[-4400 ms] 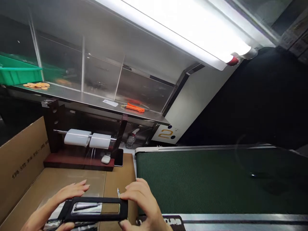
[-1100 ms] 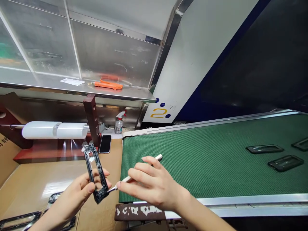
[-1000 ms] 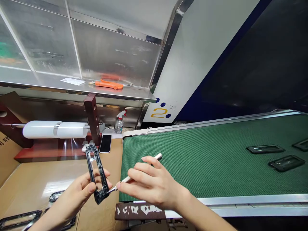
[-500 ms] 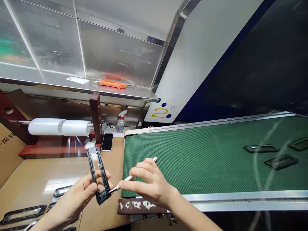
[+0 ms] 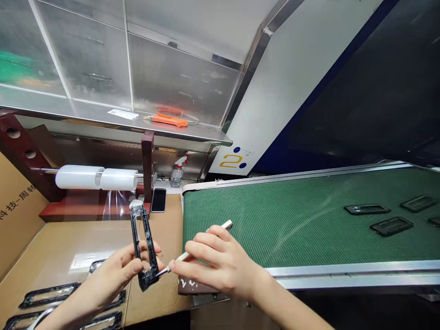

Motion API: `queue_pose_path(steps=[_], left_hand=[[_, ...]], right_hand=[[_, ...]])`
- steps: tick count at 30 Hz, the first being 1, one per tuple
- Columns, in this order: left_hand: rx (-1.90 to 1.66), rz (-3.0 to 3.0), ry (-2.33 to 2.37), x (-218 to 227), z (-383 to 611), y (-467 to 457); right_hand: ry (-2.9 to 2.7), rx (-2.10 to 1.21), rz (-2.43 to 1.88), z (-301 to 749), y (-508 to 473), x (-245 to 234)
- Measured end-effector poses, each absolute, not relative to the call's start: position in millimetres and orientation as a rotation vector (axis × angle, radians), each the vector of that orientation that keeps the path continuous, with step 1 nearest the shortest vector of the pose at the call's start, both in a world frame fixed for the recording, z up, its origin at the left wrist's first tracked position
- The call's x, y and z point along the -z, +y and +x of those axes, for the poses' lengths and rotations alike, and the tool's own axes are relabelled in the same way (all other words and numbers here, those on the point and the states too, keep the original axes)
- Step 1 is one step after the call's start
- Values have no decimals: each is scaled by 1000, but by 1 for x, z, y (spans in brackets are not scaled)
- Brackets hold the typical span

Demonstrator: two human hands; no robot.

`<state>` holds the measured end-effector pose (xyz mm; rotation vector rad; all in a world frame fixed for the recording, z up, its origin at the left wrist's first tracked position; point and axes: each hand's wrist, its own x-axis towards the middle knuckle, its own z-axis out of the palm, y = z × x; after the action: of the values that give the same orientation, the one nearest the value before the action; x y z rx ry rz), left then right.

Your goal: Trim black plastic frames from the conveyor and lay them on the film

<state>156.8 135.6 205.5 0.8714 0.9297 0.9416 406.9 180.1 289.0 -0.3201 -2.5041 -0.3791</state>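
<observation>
My left hand (image 5: 120, 270) grips a narrow black rectangular frame (image 5: 148, 238) by its lower half, fingers behind it and thumb in front. The frame stands nearly upright, tilted, with a long opening down its middle. In my right hand (image 5: 220, 261) is a white pen-shaped tool (image 5: 185, 255) with a thin metal tip, pinched between thumb and fingers. Its tip meets the lower right corner of the frame. Similar black frames (image 5: 50, 294) lie on the cardboard-covered table (image 5: 154, 293) under and beside my left forearm.
A green conveyor belt (image 5: 275, 220) on the right carries several black frames (image 5: 392, 226). Behind the table are a film roll stand (image 5: 147, 169) with white rolls (image 5: 82, 177), a phone (image 5: 158, 200) and a spray bottle (image 5: 177, 174). An orange tool (image 5: 170, 120) lies on the metal shelf (image 5: 199, 133).
The view has shifted slightly. Frames on the belt sit further left along it, and another shows at the right edge. Both hands keep their grips, with the tool tip still at the frame's corner.
</observation>
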Motion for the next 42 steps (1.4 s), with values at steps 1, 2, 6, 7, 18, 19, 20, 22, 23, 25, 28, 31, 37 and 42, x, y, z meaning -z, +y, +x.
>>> queue_pose_path(steps=[1, 2, 6, 7, 18, 19, 20, 22, 23, 25, 28, 31, 37, 42], left_hand=[[-937, 877, 920, -205, 154, 135], [-935, 881, 914, -205, 152, 134], [-936, 882, 903, -206, 146, 131], [-941, 877, 901, -205, 145, 130], [-969, 848, 905, -198, 124, 117], [-975, 840, 926, -199, 122, 116], [-984, 832, 953, -200, 121, 115], [-994, 832, 1032, -199, 117, 113], [-992, 840, 1080, -197, 114, 113], [-949, 866, 1150, -190, 105, 112], [-831, 836, 1088, -175, 86, 108], [-739, 685, 945, -166, 65, 100], [-613, 561, 780, -171, 45, 81], [-616, 636, 877, -152, 13, 81]], right_hand=[[-2512, 385, -327, 405, 178, -290], [-2515, 391, -329, 403, 177, -290], [-2505, 408, -313, 394, 170, -289], [-2502, 412, -317, 392, 169, -288], [-1810, -505, -917, 360, 153, -190], [-1698, -604, -1053, 350, 154, -162], [-1645, -677, -1168, 340, 155, -132], [-1675, -721, -1393, 322, 159, -76], [-1668, -720, -1442, 315, 162, -56], [-1689, -657, -1498, 307, 164, -38], [-1952, -438, -1347, 305, 163, -73], [-2353, -241, -940, 301, 163, -142], [-2700, -224, -488, 268, 168, -207], [-2665, -376, -562, 257, 162, -186]])
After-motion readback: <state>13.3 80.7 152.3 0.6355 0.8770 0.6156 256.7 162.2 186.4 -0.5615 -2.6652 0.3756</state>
